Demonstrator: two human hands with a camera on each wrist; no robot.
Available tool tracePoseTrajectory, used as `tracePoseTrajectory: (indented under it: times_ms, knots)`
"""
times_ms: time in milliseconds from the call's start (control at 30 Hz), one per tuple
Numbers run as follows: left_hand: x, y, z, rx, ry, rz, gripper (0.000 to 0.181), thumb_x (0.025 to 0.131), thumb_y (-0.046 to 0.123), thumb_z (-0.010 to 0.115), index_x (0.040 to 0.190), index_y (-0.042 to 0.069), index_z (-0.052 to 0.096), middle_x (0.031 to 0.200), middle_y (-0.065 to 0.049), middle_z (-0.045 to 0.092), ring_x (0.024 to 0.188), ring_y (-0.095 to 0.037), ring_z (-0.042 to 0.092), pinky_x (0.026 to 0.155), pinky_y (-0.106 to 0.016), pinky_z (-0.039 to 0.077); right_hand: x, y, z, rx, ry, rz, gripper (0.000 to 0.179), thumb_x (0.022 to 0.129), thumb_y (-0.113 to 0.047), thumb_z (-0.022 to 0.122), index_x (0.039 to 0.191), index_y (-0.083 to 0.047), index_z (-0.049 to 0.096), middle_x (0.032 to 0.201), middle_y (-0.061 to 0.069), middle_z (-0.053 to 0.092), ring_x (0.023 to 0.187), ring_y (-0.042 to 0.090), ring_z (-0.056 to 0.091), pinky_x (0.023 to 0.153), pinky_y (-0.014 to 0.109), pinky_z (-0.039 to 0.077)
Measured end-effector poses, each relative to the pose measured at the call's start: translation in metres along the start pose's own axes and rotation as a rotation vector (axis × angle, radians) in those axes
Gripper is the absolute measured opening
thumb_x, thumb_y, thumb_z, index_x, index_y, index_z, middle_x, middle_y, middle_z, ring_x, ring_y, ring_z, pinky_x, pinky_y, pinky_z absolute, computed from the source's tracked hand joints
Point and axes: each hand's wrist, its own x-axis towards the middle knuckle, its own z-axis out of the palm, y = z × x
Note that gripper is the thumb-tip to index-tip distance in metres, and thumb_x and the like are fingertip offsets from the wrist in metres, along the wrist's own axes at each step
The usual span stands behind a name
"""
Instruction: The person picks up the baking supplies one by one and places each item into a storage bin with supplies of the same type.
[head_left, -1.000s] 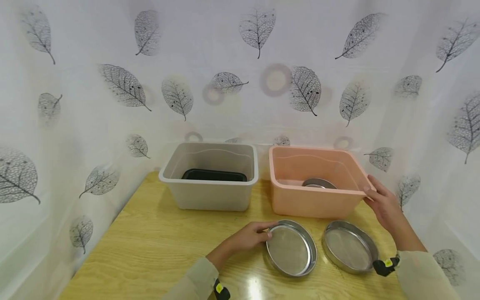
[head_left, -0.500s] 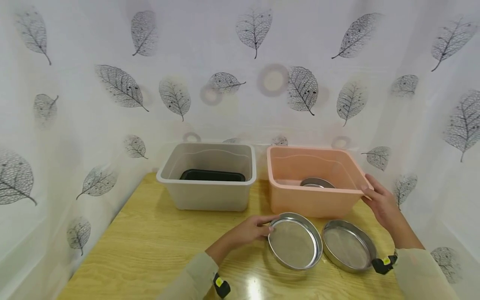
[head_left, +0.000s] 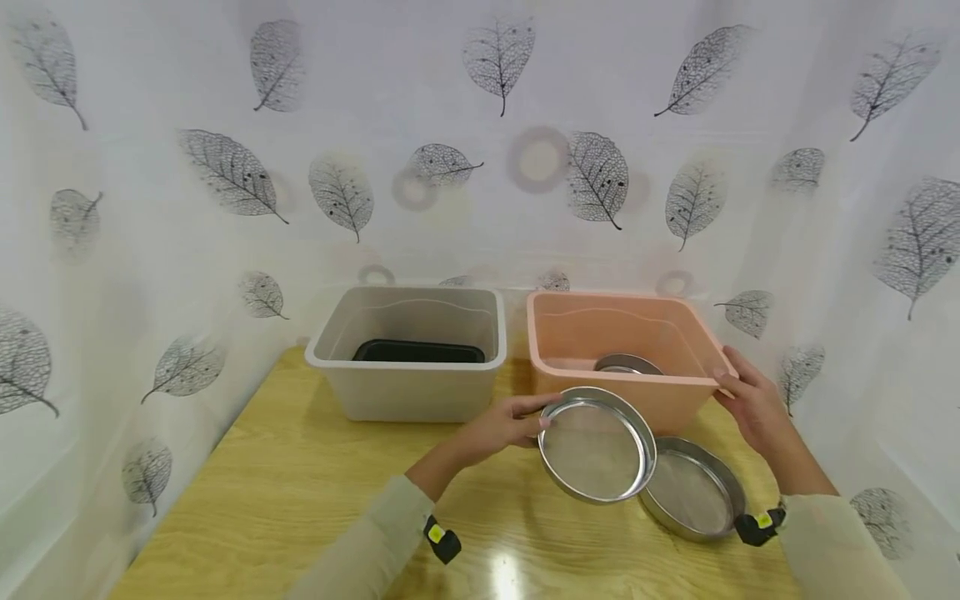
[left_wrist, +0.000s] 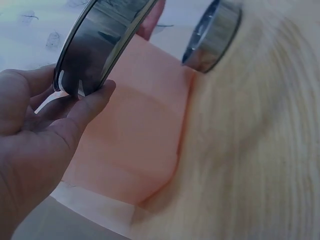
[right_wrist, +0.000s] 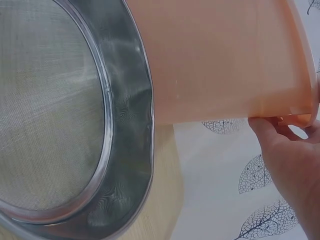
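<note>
1. Leaf-printed fabric (head_left: pixel 480 242) fills the background I see, behind a wooden counter (head_left: pixel 262 483).
2. Near the lower centre, I have the left hand (head_left: pixel 498 431) on a round sieve (head_left: pixel 597 454), thumb and fingers parted only by its side; it is tilted, raised off the counter.
3. At right, the right hand (head_left: pixel 757 412) grips the rim of a pink bin (head_left: pixel 682 410), fingers closed round it.
4. Lower right, a second sieve (head_left: pixel 693 492) rests on the counter.
5. Left of centre, a grey bin (head_left: pixel 412 396) holds a black tray (head_left: pixel 420 352).
</note>
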Motion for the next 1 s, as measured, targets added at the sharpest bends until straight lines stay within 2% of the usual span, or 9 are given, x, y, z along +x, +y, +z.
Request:
tracePoseTrajectory:
  times_ms: [67, 133, 167, 433, 533, 667, 767, 900, 1000]
  knots:
    - [0.001, 0.006, -0.003, 0.014, 0.006, 0.021, 0.049, 0.105, 0.022, 0.057, 0.153, 0.022, 0.047, 0.151, -0.017, 0.050, 0.126, -0.038, 0.060, 0.096, -0.039, 0.058, -0.001, 0.000, 0.003, -0.005, 0.005, 0.001, 0.077, 0.108, -0.017, 0.047, 0.161, -0.010, -0.007, 0.169, 0.004, -0.017, 0.156, 0.018, 0.005, 0.120, 0.027, 0.024]
    - [0.002, 0.013, -0.006, 0.026, 0.017, 0.041, 0.049, 0.105, 0.022, 0.056, 0.153, 0.021, 0.047, 0.151, -0.016, 0.050, 0.127, -0.041, 0.058, 0.096, -0.039, 0.058, -0.001, -0.001, 0.005, -0.013, 0.011, 0.007, 0.077, 0.108, -0.019, 0.047, 0.161, -0.011, -0.007, 0.168, 0.004, -0.018, 0.156, 0.019, 0.003, 0.122, 0.037, 0.009]
    - [0.003, 0.015, -0.007, 0.033, 0.026, 0.048, 0.049, 0.105, 0.022, 0.056, 0.153, 0.021, 0.047, 0.150, -0.015, 0.051, 0.126, -0.038, 0.059, 0.096, -0.038, 0.058, -0.001, -0.001, 0.006, -0.017, 0.012, 0.008, 0.077, 0.108, -0.019, 0.048, 0.161, -0.011, -0.008, 0.168, 0.004, -0.019, 0.156, 0.019, 0.003, 0.122, 0.039, 0.007]
    - [0.009, 0.034, -0.014, 0.049, 0.049, 0.083, 0.049, 0.105, 0.022, 0.056, 0.153, 0.022, 0.046, 0.155, -0.004, 0.046, 0.119, -0.027, 0.064, 0.096, -0.041, 0.058, -0.003, -0.001, 0.008, -0.017, 0.011, 0.012, 0.077, 0.107, -0.019, 0.048, 0.161, -0.013, -0.007, 0.168, 0.005, -0.019, 0.156, 0.019, 0.004, 0.119, 0.033, 0.014]
    - [0.012, 0.041, -0.017, 0.058, 0.049, 0.101, 0.049, 0.105, 0.022, 0.056, 0.153, 0.023, 0.046, 0.157, -0.004, 0.044, 0.119, -0.025, 0.063, 0.097, -0.040, 0.057, -0.003, -0.001, 0.007, -0.029, 0.013, 0.007, 0.077, 0.107, -0.019, 0.048, 0.162, -0.014, -0.006, 0.168, 0.006, -0.019, 0.156, 0.021, 0.003, 0.115, 0.022, 0.027]
    - [0.016, 0.050, -0.022, 0.083, 0.075, 0.107, 0.048, 0.105, 0.026, 0.057, 0.152, 0.026, 0.048, 0.154, -0.003, 0.048, 0.122, -0.023, 0.061, 0.098, -0.038, 0.056, -0.004, -0.001, 0.007, -0.038, 0.016, 0.002, 0.077, 0.107, -0.019, 0.048, 0.162, -0.013, -0.006, 0.168, 0.008, -0.020, 0.156, 0.023, 0.001, 0.099, 0.009, 0.042]
    - [0.021, 0.055, -0.027, 0.104, 0.081, 0.110, 0.048, 0.105, 0.028, 0.056, 0.152, 0.029, 0.047, 0.154, -0.002, 0.048, 0.127, -0.026, 0.059, 0.100, -0.039, 0.056, -0.005, -0.002, 0.007, -0.049, 0.015, 0.008, 0.077, 0.107, -0.020, 0.048, 0.162, -0.012, -0.006, 0.168, 0.009, -0.020, 0.156, 0.023, 0.001, 0.107, 0.014, 0.038]
    - [0.032, 0.059, -0.035, 0.110, 0.069, 0.112, 0.049, 0.106, 0.026, 0.054, 0.154, 0.028, 0.044, 0.157, -0.007, 0.045, 0.130, -0.033, 0.057, 0.101, -0.041, 0.055, -0.006, -0.003, 0.007, -0.075, 0.011, 0.018, 0.077, 0.108, -0.022, 0.048, 0.162, -0.012, -0.006, 0.168, 0.009, -0.020, 0.156, 0.024, 0.001, 0.120, 0.031, 0.018]
    - [0.042, 0.063, -0.040, 0.088, 0.064, 0.111, 0.050, 0.106, 0.023, 0.054, 0.155, 0.025, 0.043, 0.160, -0.005, 0.040, 0.130, -0.031, 0.057, 0.102, -0.041, 0.054, -0.006, -0.002, 0.006, -0.090, 0.008, 0.022, 0.076, 0.108, -0.022, 0.047, 0.162, -0.013, -0.005, 0.168, 0.009, -0.019, 0.156, 0.024, 0.003, 0.120, 0.028, 0.023]
